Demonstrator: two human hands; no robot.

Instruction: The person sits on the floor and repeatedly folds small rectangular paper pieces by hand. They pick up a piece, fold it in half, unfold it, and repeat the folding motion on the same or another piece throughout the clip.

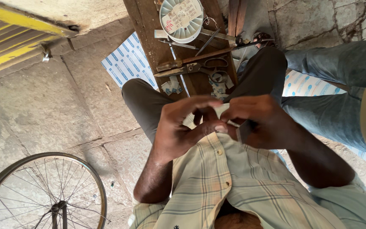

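**Both hands pinch a small pale piece above the lap**

The left hand [183,127] and the right hand [261,123] meet close to the chest, over a checked shirt [234,182]. Between them sits a small pale piece [222,109], perhaps paper or thin card; only its upper edge and a sliver near the left thumb show, so its shape is hard to tell. The left hand's fingers curl closed around it, thumb pressing across toward the right hand. The right hand's fingers are also bent inward and pinch the same piece, and a dark flat thing [244,130] sticks down from under that hand; what it is cannot be made out.

Farther off, a wooden plank [149,34] runs away from the knees. On it lie a pair of scissors [200,68], a long wood-handled tool [200,57], a white spool [182,19] at the far end, and several small white cut scraps [172,87] at the near end, just beyond the hands. To the left is stone paving and a bicycle wheel [43,191] in the near left corner. A second person's leg in blue jeans [335,85] lies to the right.

Judging by the scraps and the scissors set down, some cutting looks done, while the piece in hand seems mid-way through being folded or shaped. How many remain cannot be told.
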